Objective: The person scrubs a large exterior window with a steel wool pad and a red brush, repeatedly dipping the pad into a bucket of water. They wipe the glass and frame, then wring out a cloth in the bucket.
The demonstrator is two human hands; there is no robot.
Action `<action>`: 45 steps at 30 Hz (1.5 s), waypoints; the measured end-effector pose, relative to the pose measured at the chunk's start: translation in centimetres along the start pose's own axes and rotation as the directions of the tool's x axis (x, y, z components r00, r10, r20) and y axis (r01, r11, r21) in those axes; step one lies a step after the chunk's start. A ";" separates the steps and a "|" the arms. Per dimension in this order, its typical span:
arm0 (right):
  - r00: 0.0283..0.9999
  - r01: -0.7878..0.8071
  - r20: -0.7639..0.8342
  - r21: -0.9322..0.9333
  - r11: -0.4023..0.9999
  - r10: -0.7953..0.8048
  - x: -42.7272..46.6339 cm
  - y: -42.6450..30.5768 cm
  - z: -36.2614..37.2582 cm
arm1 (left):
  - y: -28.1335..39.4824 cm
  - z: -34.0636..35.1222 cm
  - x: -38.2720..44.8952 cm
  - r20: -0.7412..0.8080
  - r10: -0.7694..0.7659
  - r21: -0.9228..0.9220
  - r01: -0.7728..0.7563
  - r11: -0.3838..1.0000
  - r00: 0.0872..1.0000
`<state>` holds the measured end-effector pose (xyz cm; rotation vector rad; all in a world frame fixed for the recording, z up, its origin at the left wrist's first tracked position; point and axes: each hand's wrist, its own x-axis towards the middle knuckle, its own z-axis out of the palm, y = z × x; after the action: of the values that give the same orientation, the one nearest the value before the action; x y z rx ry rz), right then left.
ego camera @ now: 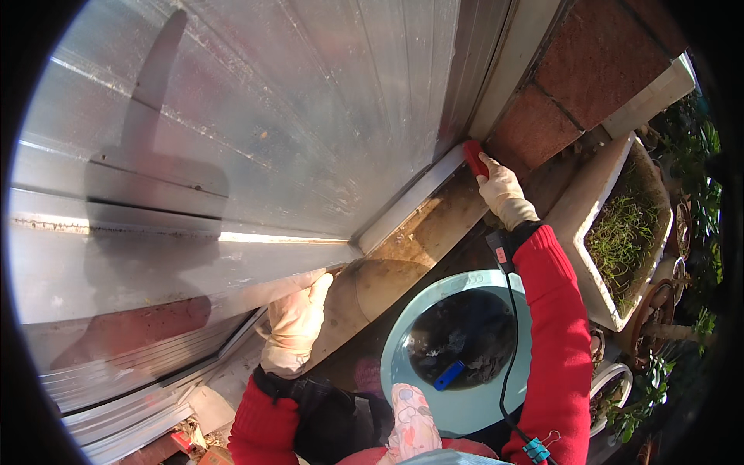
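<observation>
My right hand (503, 189), in a pale rubber glove, grips a red block-shaped tool (475, 158), perhaps a scrubbing brush. The tool sits at the far end of the bottom rail of a ribbed silver metal door (325, 104), near the frame. My left hand (297, 325), also gloved, holds the door's near edge, with its fingertips partly out of sight. Below the door runs a dirty stone sill (395, 250), partly sunlit. A light-blue basin (401, 308) of dark, sudsy water stands before me, and a blue-handled object (449, 375) lies in it.
To the right is a white planter box (587, 226) with grassy sprouts. Pots and leafy plants (645, 407) line the right side. Reddish tiles (535, 125) lie beyond the sill. A black cable (509, 349) hangs along my right sleeve, held by a teal binder clip (536, 450).
</observation>
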<state>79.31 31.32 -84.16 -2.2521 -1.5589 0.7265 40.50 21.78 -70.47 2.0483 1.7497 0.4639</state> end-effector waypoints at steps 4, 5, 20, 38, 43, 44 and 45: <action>0.975 -0.118 0.186 -0.015 0.993 0.119 -2.1 -4.1 4.9 | -0.5 0.2 -0.1 -0.015 0.020 0.083 -0.019 0.996 1.000; 0.952 -0.117 0.284 -0.009 0.993 0.115 -3.5 -5.1 6.1 | -0.6 0.2 -0.2 -0.005 0.010 0.058 -0.010 0.998 1.000; 0.734 0.358 0.605 0.042 0.933 -0.309 -13.7 -11.4 8.4 | 0.2 -0.2 0.1 0.036 -0.018 -0.026 0.019 0.999 0.999; 0.646 -0.030 0.722 -0.298 0.954 0.246 -28.9 8.2 2.0 | 6.7 1.1 -2.4 0.672 0.199 0.100 -0.354 0.930 0.713; 0.743 0.109 0.652 -0.338 0.935 0.149 -29.2 10.7 2.9 | 8.9 10.1 -5.0 0.893 0.252 -0.107 -0.367 0.924 0.374; 0.767 0.093 0.623 -0.344 0.934 0.153 -29.1 10.9 2.6 | 9.1 12.4 -5.8 0.952 0.173 -0.078 -0.345 0.935 0.254; 0.782 0.061 0.596 -0.369 0.928 0.185 -29.0 11.1 2.2 | 9.3 14.8 -6.6 0.987 0.095 -0.035 -0.400 0.916 0.130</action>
<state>78.60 0.23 -85.02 -2.4819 -2.0656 1.4233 54.76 12.73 -78.48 1.9403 0.5807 -0.9617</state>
